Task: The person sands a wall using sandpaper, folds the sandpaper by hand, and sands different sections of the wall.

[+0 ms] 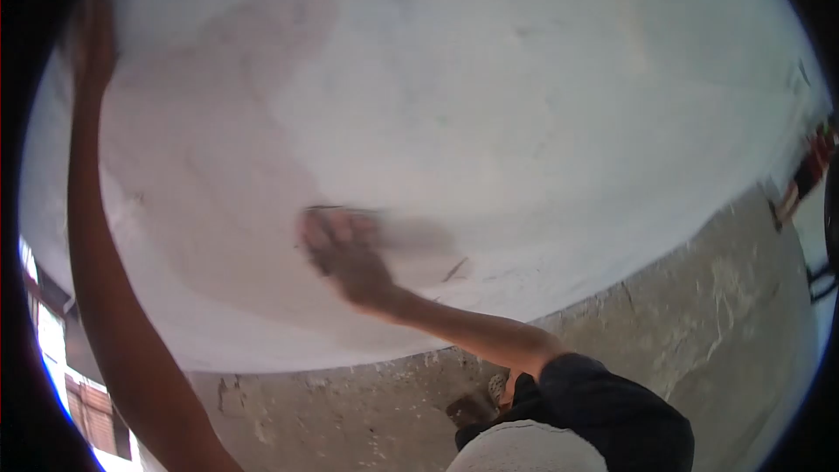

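Note:
My left arm rises along the left side of the view, and my left hand (92,31) is at the upper left edge, against or close to the pale wall (489,105). Blur and the dark edge of the view hide its fingers, so whether it holds anything cannot be made out. My right hand is not in view. A damp-looking, darker patch (210,149) spreads over the wall beside my left arm. Near the middle, a co-worker's blurred hand (350,258) presses a thin, dark-edged object to the wall.
The co-worker, in a white cap (529,450) and dark shirt (612,402), is at the bottom, near a small brown block (468,411). Rough grey concrete (699,315) borders the wall below. Another person in red (813,166) is at the far right.

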The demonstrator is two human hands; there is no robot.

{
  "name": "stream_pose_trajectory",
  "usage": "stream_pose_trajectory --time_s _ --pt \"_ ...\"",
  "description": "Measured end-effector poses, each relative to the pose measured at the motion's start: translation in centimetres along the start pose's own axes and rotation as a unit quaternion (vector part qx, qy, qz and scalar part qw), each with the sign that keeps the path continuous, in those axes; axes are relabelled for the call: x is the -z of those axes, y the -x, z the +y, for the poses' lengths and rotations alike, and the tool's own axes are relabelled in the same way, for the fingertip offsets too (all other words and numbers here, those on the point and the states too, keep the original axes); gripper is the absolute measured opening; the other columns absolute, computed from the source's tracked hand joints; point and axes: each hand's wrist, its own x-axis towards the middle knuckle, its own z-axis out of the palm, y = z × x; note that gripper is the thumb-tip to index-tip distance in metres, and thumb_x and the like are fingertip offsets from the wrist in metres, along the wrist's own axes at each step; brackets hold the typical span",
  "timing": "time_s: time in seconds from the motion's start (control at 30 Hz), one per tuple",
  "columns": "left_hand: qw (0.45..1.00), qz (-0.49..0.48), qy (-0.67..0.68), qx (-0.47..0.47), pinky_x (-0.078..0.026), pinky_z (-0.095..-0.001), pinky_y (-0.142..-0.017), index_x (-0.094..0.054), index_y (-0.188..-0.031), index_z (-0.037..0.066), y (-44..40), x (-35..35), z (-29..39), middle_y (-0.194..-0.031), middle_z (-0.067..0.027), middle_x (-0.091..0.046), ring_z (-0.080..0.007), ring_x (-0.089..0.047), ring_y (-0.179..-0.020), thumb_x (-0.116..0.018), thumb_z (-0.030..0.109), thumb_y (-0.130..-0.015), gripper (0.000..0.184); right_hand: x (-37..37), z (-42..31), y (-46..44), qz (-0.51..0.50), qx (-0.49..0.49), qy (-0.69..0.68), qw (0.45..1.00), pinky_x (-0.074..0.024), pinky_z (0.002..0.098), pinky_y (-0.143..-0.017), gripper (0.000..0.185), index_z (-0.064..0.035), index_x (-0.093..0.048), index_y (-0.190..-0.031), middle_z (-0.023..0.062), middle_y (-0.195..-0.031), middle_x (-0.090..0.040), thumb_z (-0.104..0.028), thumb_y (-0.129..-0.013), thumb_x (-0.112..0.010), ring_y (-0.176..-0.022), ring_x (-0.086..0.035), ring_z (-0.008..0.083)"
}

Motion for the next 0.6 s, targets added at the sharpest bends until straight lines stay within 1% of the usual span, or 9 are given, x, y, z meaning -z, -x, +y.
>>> stream_pose_trajectory --time_s 0.03,0.07,0.17,0.23,0.3,0.43,0.5,0.57,0.6 --pt "0.926 0.153 0.341 0.051 -0.026 -0.043 -0.12 -0.038 -0.153 0.02 0.0 -1.0 0.3 -0.154 -0.0105 -0.042 -0.0299 -0.039 -0.143 -0.026 0.055 -0.104 0.062 0.0 -1.2 -1.8 0.001 0.035 -0.042 0.998 -0.0122 0.0555 -0.122 0.056 -0.0126 -0.035 -0.153 0.0132 -0.163 -0.018 -0.017 -0.098 -0.046 -0.149 -0.018 0.0401" --pt "0.921 0.16 0.35 0.05 -0.026 -0.043 -0.12 -0.038 -0.153 0.02 -0.4 -0.7 0.7 -0.154 -0.0105 -0.042 -0.0299 -0.039 -0.143 -0.026 0.055 -0.104 0.062 1.1 -2.3 -3.6 0.119 0.045 0.015 0.992 -0.0058 0.051 -0.125 0.059 -0.0164 -0.031 -0.155 0.0078 -0.166 -0.011 -0.021 -0.098 -0.046 -0.152 -0.009 0.0345" --pt "0.923 0.154 0.344 0.083 -0.029 -0.045 -0.118 -0.041 -0.151 0.019 -0.6 0.6 0.5 -0.154 -0.0091 -0.042 -0.0292 -0.04 -0.142 -0.026 0.058 -0.103 0.064 3.4 -1.1 -3.1 0.086 0.086 0.065 0.99 0.0002 0.0518 -0.125 0.056 -0.0182 -0.029 -0.155 0.004 -0.166 -0.009 -0.023 -0.101 -0.04 -0.153 -0.001 0.0336" --pt "0.92 0.112 0.359 0.108 -0.028 -0.0453 -0.118 -0.044 -0.149 0.012 -0.5 1.2 0.5 -0.155 -0.013 -0.04 -0.0305 -0.04 -0.141 -0.03 0.054 -0.105 0.063 2.6 1.3 -1.0 0.104 0.079 0.058 0.99 -0.0038 0.0492 -0.126 0.056 -0.0198 -0.029 -0.155 0.0012 -0.166 -0.012 -0.024 -0.101 -0.039 -0.153 -0.002 0.0288" --pt "0.924 0.116 0.347 0.116 -0.026 -0.0474 -0.118 -0.044 -0.149 0.015 -0.6 1.4 0.9 -0.155 -0.0119 -0.04 -0.031 -0.037 -0.142 -0.028 0.061 -0.101 0.068 3.1 5.3 2.9 0.015 0.102 0.047 0.994 -0.0132 0.0523 -0.124 0.056 -0.02 -0.032 -0.155 0.0018 -0.165 -0.017 -0.025 -0.1 -0.043 -0.153 -0.007 0.0319" --pt "0.909 0.127 0.341 0.204 -0.018 -0.0558 -0.119 -0.043 -0.149 0.025 -2.4 4.8 2.5 -0.155 -0.0097 -0.039 -0.0324 -0.031 -0.146 -0.024 0.076 -0.092 0.079 4.5 12.4 11.4 -0.034 -0.015 0.009 0.999 -0.0209 0.0668 -0.113 0.061 -0.0167 -0.036 -0.153 0.0071 -0.162 -0.025 -0.026 -0.096 -0.053 -0.144 -0.022 0.0517" --pt "0.915 0.154 0.334 0.167 -0.016 -0.0581 -0.119 -0.041 -0.15 0.028 -2.7 5.5 2.8 -0.156 -0.0093 -0.038 -0.0322 -0.031 -0.146 -0.027 0.075 -0.092 0.076 4.6 16.0 15.3 0.015 -0.058 0.107 0.992 -0.0182 0.0662 -0.115 0.069 -0.0144 -0.028 -0.156 0.0122 -0.165 -0.014 -0.034 -0.095 -0.055 -0.147 -0.013 0.0487" --pt "0.908 0.165 0.341 0.181 -0.014 -0.0588 -0.119 -0.04 -0.15 0.029 -2.7 5.1 2.9 -0.157 -0.0081 -0.036 -0.0319 -0.029 -0.147 -0.027 0.075 -0.093 0.075 7.7 18.0 16.8 -0.024 -0.155 0.151 0.976 -0.0115 0.069 -0.115 0.062 0.0017 -0.029 -0.152 0.0264 -0.159 -0.021 -0.026 -0.1 -0.049 -0.142 -0.02 0.0561" --pt "0.912 0.169 0.333 0.168 -0.013 -0.0595 -0.119 -0.04 -0.151 0.03 -2.7 5.1 2.8 -0.158 -0.0077 -0.035 -0.0316 -0.028 -0.147 -0.027 0.075 -0.093 0.074 9.2 19.0 16.5 -0.018 -0.153 0.159 0.975 -0.0115 0.069 -0.115 0.062 0.0017 -0.029 -0.152 0.0264 -0.159 -0.021 -0.026 -0.1 -0.049 -0.142 -0.02 0.0561"
